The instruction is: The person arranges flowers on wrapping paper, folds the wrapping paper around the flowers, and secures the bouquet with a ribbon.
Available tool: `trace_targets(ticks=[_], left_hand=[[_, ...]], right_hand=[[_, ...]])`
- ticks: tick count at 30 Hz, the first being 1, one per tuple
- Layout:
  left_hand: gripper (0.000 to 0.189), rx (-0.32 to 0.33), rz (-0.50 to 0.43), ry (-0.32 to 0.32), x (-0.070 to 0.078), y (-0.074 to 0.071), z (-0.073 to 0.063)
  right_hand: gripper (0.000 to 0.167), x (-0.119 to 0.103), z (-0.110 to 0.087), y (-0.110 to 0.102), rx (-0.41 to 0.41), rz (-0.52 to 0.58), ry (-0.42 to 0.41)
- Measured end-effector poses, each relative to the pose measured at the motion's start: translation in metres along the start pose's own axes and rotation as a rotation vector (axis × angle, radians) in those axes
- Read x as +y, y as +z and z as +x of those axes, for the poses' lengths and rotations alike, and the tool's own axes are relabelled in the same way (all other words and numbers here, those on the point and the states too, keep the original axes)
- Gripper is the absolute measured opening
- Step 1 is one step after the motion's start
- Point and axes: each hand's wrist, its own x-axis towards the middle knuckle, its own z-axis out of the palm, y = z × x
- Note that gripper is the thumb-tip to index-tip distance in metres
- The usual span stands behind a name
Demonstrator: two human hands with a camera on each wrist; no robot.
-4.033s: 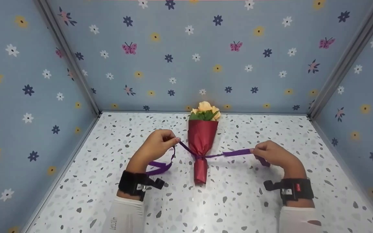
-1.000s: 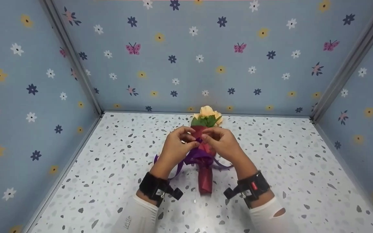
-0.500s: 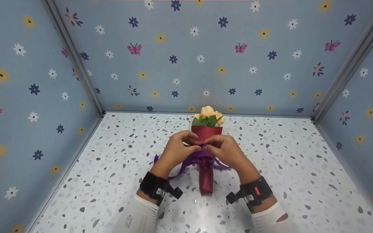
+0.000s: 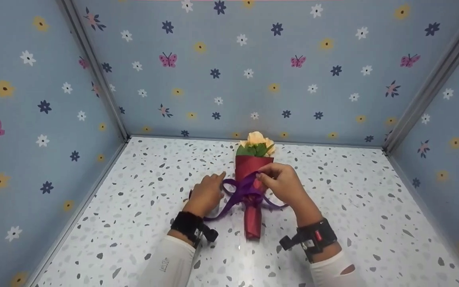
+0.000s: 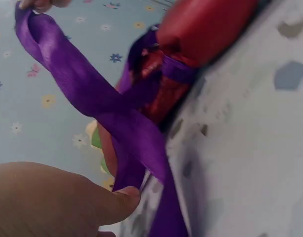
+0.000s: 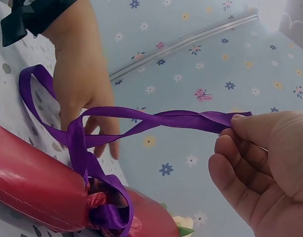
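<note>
A bouquet of pale orange flowers (image 4: 255, 138) in red wrapping paper (image 4: 249, 164) lies on the table, flowers toward the back wall. A purple ribbon (image 4: 237, 195) goes round its narrow waist. My right hand (image 4: 287, 185) pinches a doubled length of this ribbon between thumb and fingers, drawn up above the bouquet in the right wrist view. My left hand (image 4: 207, 193) is just left of the bouquet, fingers extended. Its thumb (image 5: 116, 205) is beside or touching a strip of ribbon in the left wrist view. The left fingertips are partly hidden there.
The speckled white table (image 4: 153, 167) is bounded by blue panels printed with flowers and butterflies, including the back wall (image 4: 229, 59). A loose tail of ribbon (image 6: 32, 94) loops onto the table near my left wrist.
Earlier, my hands held the ribbon stretched to both sides, then met over the bouquet. My left hand has since drawn away left and down; my right hand stays with the pinched ribbon.
</note>
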Motion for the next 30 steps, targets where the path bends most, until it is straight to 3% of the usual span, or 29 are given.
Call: trace_targets(ticks=[6,9,15,18,21,24,30], left_hand=[[0.016,0.058,0.073,0.029,-0.006,0.007,0.001],[0.006,0.066,0.079,0.019,-0.006,0.0,-0.001],[0.022,0.063,0.164,0.003,0.004,-0.047,-0.015],[0.025,0.046,0.157,-0.008,0.01,-0.074,-0.028],[0.026,-0.013,0.085,-0.045,0.016,-0.095,-0.042],[0.027,-0.117,-0.013,-0.041,0.024,-0.107,-0.053],[0.036,-0.369,-0.148,0.168,0.044,-0.099,-0.056]], right_hand=[[0.009,0.003,0.0,0.002,-0.012,-0.011,0.004],[0.008,0.003,0.0,0.002,-0.006,-0.012,0.011],[0.008,0.003,0.001,0.001,0.013,-0.009,0.021],[0.008,0.004,0.002,0.0,0.021,-0.007,0.03],[0.009,0.004,0.002,-0.001,0.034,-0.019,0.039],[0.01,0.004,0.002,-0.002,0.045,-0.024,0.038],[0.01,0.004,0.002,-0.004,0.063,-0.035,0.031]])
